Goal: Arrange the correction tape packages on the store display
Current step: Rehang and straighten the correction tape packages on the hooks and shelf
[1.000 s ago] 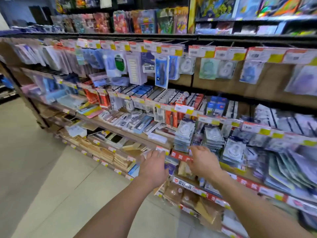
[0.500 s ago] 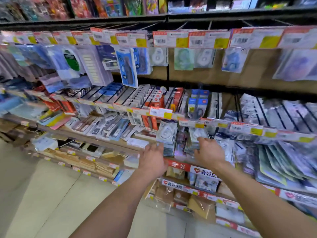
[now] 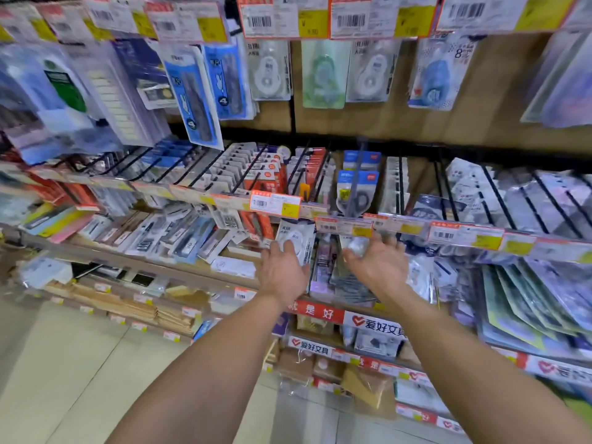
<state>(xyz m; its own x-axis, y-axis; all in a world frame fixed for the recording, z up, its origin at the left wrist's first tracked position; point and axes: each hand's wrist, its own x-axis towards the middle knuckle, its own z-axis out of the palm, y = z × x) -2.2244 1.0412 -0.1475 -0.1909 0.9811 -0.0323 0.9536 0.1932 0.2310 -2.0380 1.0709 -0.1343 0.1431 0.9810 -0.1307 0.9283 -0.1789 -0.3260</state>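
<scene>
Forearms reach forward and slightly upward from the bottom of the view toward the middle tier of a crowded stationery display. The left hand (image 3: 283,272) is seen from the back, fingers spread and pressed against the front of a stack of correction tape packages (image 3: 296,241) that hangs just under the price-tag rail (image 3: 342,225). The fingers lie flat on the stack's lower half; whether the thumb hooks behind it cannot be told. The right hand (image 3: 378,262) is rolled so the palm faces left and partly up, fingers loosely apart and curved, with the fingertips at a second, blurred stack of packages (image 3: 355,246) hanging beside the first. It looks to be touching that stack, not clamped around it.

The front package under the left hand is a clear blister on a white card, showing a rounded white dispenser with a circular hub and dark printed characters along the top edge. Several identical cards sit behind it. The right-hand stack is similar in tone, but motion blur hides its detail. Matching white and green correction tape blisters (image 3: 270,70) hang on the upper row, well above both hands. Between the two stacks, lilac-toned packets (image 3: 323,267) sit lower down.
</scene>
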